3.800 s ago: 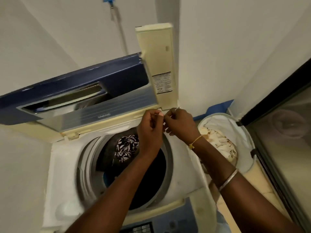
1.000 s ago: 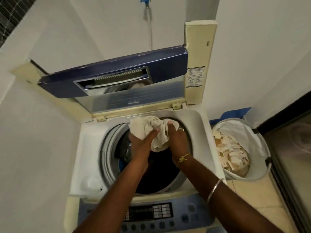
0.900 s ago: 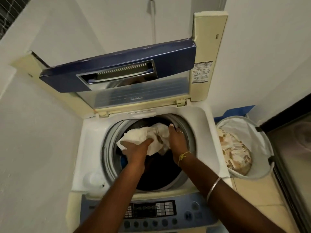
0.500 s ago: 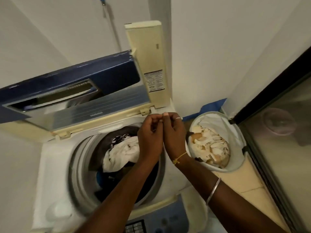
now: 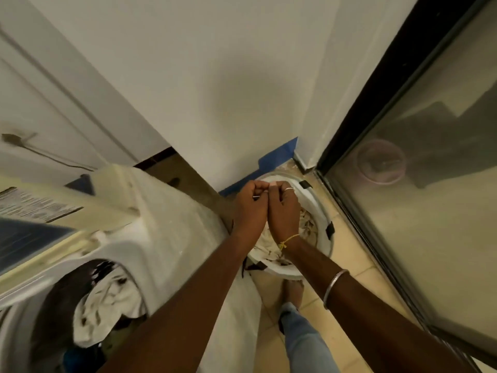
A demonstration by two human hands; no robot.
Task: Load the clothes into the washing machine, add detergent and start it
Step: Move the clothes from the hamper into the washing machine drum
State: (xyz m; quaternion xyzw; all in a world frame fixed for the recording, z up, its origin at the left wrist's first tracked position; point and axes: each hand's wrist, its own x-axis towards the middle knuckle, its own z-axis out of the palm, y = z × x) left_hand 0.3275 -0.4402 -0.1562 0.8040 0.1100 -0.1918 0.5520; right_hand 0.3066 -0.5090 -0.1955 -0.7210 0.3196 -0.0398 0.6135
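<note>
a white cloth point(image 5: 107, 305) is lying in the open drum of the washing machine point(image 5: 172, 238), low on the left. further out, the left hand point(image 5: 250, 211) and right hand point(image 5: 283, 214) are touching, fingers curling closed, hovering over the laundry basket point(image 5: 316, 204) holding more clothes point(image 5: 306, 227), sitting on the floor by the wall.
</note>
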